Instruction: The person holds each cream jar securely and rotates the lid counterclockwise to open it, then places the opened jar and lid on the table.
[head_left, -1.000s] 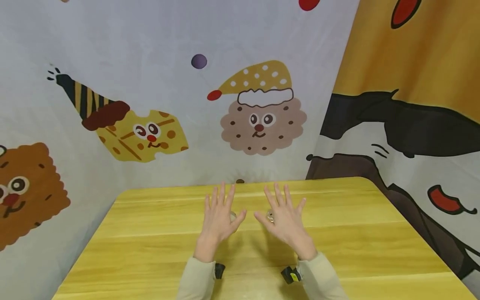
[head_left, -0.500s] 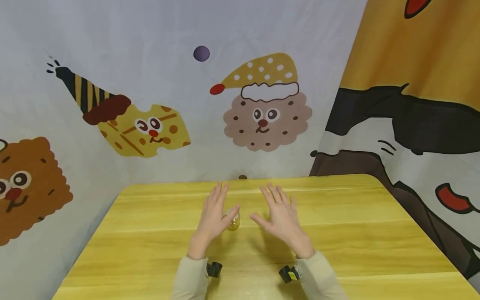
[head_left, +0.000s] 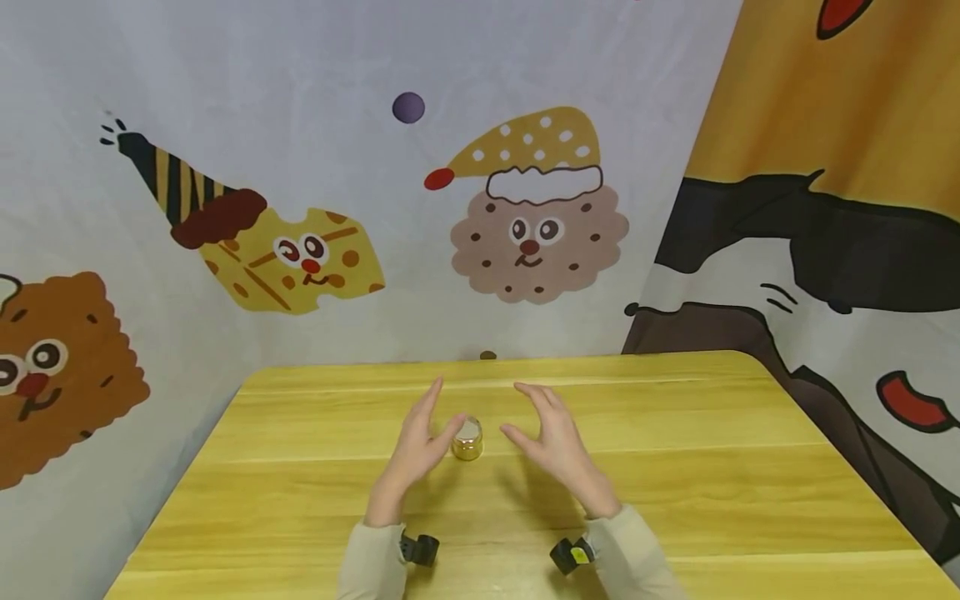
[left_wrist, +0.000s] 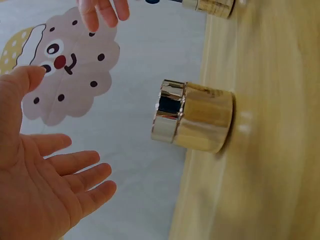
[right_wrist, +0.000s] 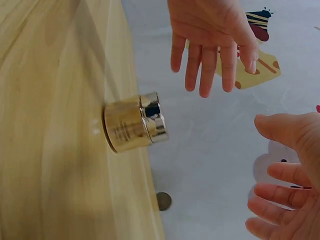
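Observation:
A small gold jar (head_left: 467,439) with a shiny lid stands upright on the wooden table, just right of my left hand (head_left: 412,454). That hand is raised with fingers apart and holds nothing. My right hand (head_left: 557,442) hovers opposite, palm turned inward, fingers loosely bent around air. In the left wrist view a gold jar (left_wrist: 197,116) shows large, and part of a second jar (left_wrist: 215,6) shows at the top edge. The right wrist view has a gold jar (right_wrist: 132,122) with dark printed lettering. In the head view only one jar shows; my right hand hides the other's spot.
The yellow wood table (head_left: 712,483) has its far edge against a pale cloth backdrop (head_left: 337,67) printed with cartoon food. Dark cameras sit on both wrists, the left one (head_left: 426,550) and the right one (head_left: 566,556), below light sleeves.
Both hands have turned from spread, palms down, to palms facing inward, with the fingers bending. The left hand has shifted left and uncovered the jar; the jar behind the right hand is now hidden.

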